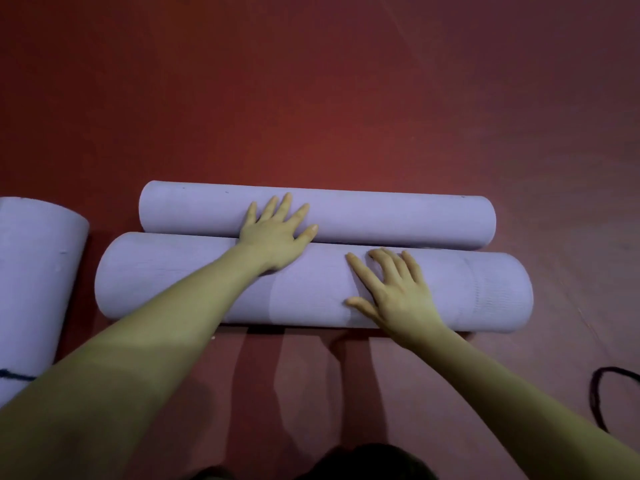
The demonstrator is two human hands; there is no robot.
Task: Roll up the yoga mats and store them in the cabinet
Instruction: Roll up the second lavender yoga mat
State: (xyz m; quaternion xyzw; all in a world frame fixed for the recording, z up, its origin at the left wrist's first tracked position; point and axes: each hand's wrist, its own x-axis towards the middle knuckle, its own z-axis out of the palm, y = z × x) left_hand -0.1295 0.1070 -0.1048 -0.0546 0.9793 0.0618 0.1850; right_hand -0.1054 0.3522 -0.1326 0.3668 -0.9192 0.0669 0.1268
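Two rolled lilac yoga mats lie side by side on the red floor. The thicker near roll (pixel 194 282) runs left to right in front of me. The thinner far roll (pixel 398 220) touches it along its back. My left hand (pixel 277 233) reaches over the near roll, and its straight spread fingers rest on the far roll. On top of the near roll, right of the middle, my right hand (pixel 391 289) lies flat with fingers spread. Neither hand grips anything.
A third lilac mat (pixel 34 271), partly rolled, lies at the left edge with a dark cord across it. A dark looped cord (pixel 599 393) lies on the floor at the lower right. Red floor (pixel 311 98) stretches beyond the rolls.
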